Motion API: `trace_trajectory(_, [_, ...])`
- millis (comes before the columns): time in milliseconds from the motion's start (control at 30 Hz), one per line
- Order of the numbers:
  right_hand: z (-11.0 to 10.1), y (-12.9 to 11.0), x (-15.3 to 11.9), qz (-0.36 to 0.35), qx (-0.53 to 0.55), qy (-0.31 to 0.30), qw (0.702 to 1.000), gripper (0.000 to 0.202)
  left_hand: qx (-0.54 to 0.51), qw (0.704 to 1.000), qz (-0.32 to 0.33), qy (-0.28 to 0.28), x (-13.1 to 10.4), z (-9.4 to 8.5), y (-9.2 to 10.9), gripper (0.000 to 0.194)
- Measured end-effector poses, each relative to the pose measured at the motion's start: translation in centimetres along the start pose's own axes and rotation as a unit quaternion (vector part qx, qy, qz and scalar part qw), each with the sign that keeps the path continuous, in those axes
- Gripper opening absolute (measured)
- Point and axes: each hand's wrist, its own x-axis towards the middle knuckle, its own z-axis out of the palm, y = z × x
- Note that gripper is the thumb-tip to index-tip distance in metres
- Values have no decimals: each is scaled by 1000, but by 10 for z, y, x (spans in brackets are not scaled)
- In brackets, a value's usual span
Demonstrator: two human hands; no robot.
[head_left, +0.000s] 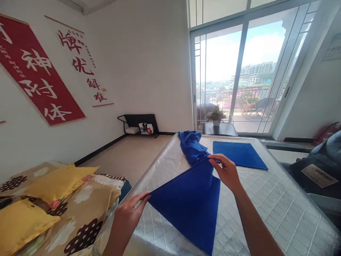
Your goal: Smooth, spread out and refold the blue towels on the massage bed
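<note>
A blue cloth (189, 199) is stretched between my two hands above a quilted, silvery-white covered surface (266, 199). My left hand (130, 209) pinches its left corner between thumb and fingers. At the upper right corner, my right hand (225, 169) holds the cloth's edge the same way. The cloth's lower part hangs down to a point near the bottom of the view. Just beyond my right hand lies a crumpled heap of blue cloth (191, 144). A flat, neatly squared blue cloth (238, 153) rests to the right of that heap.
Yellow pillows (50, 185) and patterned bedding (82, 213) are at the left. A potted plant (216, 117) stands on a dark chair (221, 130) past the far edge. Dark bags (317, 174) sit at the right. A low black rack (141, 122) is against the wall.
</note>
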Motion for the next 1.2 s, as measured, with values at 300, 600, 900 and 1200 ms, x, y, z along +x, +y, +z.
trace_trajectory(300, [-67, -17, -8, 7, 38, 113, 993, 16, 94, 981, 163, 58, 69, -59, 71, 31])
trace_trajectory(600, [-86, -31, -14, -11, 20, 134, 991, 16, 98, 978, 145, 109, 98, -43, 86, 39])
trace_trajectory(900, [-98, -42, -19, -45, -34, 161, 985, 15, 57, 985, 115, 115, 91, -54, 91, 32])
trace_trajectory(1200, [-112, -50, -18, -39, -198, 333, 921, 19, -93, 984, 146, 49, 79, -53, 122, 15])
